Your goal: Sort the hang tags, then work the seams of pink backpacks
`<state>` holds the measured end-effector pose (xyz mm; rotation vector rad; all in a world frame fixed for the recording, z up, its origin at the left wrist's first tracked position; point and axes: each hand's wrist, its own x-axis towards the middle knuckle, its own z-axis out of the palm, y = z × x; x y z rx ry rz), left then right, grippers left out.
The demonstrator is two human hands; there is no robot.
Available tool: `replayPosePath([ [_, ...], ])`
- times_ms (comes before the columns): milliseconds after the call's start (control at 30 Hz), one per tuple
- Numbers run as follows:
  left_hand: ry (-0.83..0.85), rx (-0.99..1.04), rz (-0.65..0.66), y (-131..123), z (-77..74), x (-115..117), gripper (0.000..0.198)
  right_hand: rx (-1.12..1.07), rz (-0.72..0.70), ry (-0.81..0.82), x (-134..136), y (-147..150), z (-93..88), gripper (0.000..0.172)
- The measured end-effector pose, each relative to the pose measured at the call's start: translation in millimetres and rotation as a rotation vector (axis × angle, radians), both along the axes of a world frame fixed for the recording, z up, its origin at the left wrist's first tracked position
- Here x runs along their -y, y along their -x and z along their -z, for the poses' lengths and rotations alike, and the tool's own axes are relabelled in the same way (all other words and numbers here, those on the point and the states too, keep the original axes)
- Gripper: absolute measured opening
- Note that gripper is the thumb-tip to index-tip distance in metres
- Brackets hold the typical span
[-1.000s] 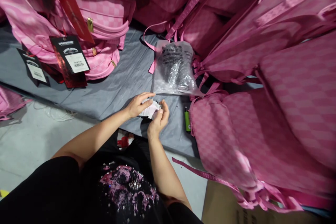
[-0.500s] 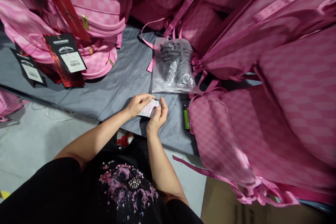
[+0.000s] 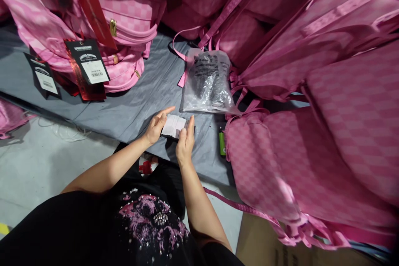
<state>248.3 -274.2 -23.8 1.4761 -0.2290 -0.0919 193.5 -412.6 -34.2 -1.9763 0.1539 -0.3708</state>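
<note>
At the creased grey worktop's (image 3: 146,96) near side, the right hand (image 3: 185,139) closes round a rectangular stack of white-faced black cards (image 3: 173,126), the half-open left hand (image 3: 155,128) curves leftward of it, grip unclear from here, a crinkled translucent plastic bag (image 3: 207,85) beyond.

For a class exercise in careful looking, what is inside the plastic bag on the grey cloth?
Something dark shows through the plastic bag. Black print and shiny creases partly cover it, so what it is, and how many pieces, cannot be told.
</note>
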Motion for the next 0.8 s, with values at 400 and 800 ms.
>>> replayPosePath([
  [400,0.000,0.070,-0.040,1,15.7,-8,0.072,0.057,0.045,-0.400,13,-8,8.3,0.069],
  [800,0.013,0.048,-0.242,4,12.2,5,0.071,-0.011,0.041,-0.618,19,-18,-2.7,0.080],
])
